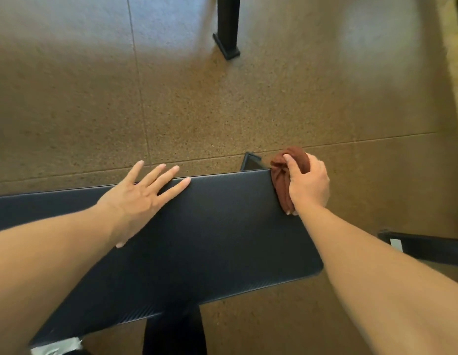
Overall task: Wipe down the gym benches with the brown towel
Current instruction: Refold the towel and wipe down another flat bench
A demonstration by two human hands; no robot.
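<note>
A black padded gym bench (222, 226) runs across the lower half of the head view. My right hand (308, 185) grips the bunched brown towel (283, 172) and holds it against the bench's far right end edge. My left hand (143, 198) lies flat on the pad near its far edge, fingers straight and spread, some fingertips reaching past the edge. Both bare forearms stretch in from the bottom.
Speckled tan floor (197, 98) with seams surrounds the bench. A black equipment post with a foot (227, 26) stands at the top centre. A black frame bar (427, 248) lies low at the right. A black leg or support (174, 331) shows below the pad.
</note>
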